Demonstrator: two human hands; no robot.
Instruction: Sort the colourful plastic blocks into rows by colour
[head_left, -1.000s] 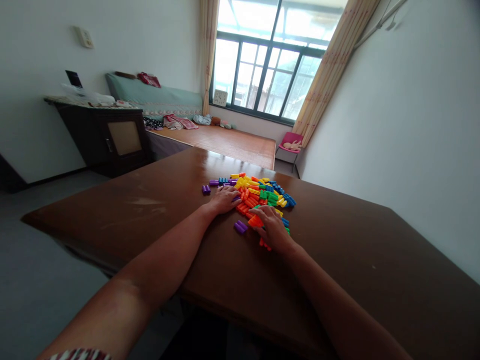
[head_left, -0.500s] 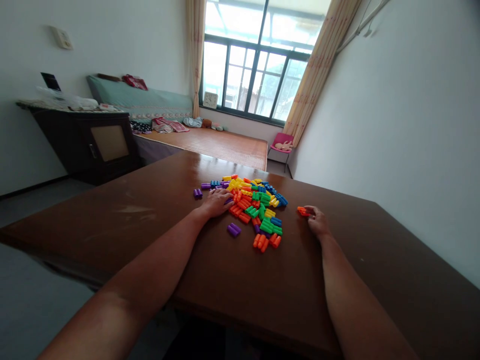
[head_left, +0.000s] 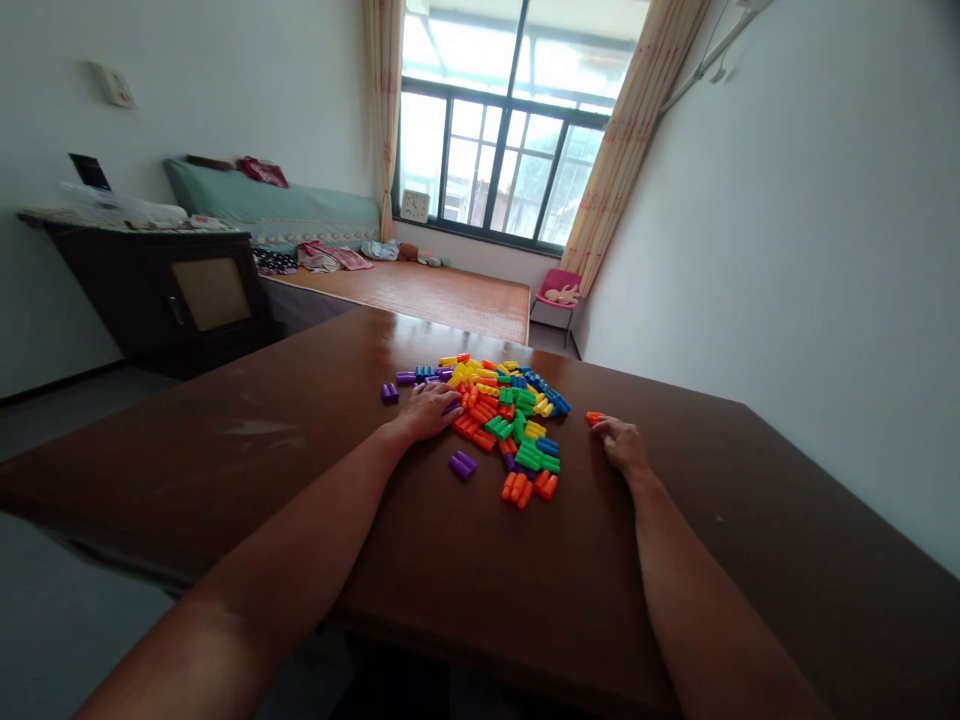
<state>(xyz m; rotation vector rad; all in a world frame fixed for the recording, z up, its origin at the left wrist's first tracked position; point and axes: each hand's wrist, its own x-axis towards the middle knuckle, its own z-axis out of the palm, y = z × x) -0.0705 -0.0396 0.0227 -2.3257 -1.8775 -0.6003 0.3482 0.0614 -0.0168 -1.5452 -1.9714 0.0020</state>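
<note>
My left hand (head_left: 427, 411) lies at the left edge of a heap of coloured plastic blocks, each made of joined tubes. A purple block (head_left: 451, 407) shows between its thumb and fingers, partly covered. My right hand (head_left: 622, 443) is on the table to the right of the heap, its fingers bent and closed on an orange block (head_left: 594, 417); the fingertips are partly hidden. Orange blocks (head_left: 517, 488) and green blocks (head_left: 528, 456) lie at the heap's near side. Apart from it, closer to me, is another purple block (head_left: 463, 464).
The heap lies on a dark brown table (head_left: 465, 560). A cabinet (head_left: 202, 290) stands at the left. Beyond the table are a bed (head_left: 450, 290), a pink chair (head_left: 556, 282) and a window (head_left: 499, 150). A white wall (head_left: 810, 230) runs along the right.
My right hand has turned more over the orange block, covering more of it, and the block has shifted slightly left. My left hand stays at the heap. The whole view has shifted a little.
</note>
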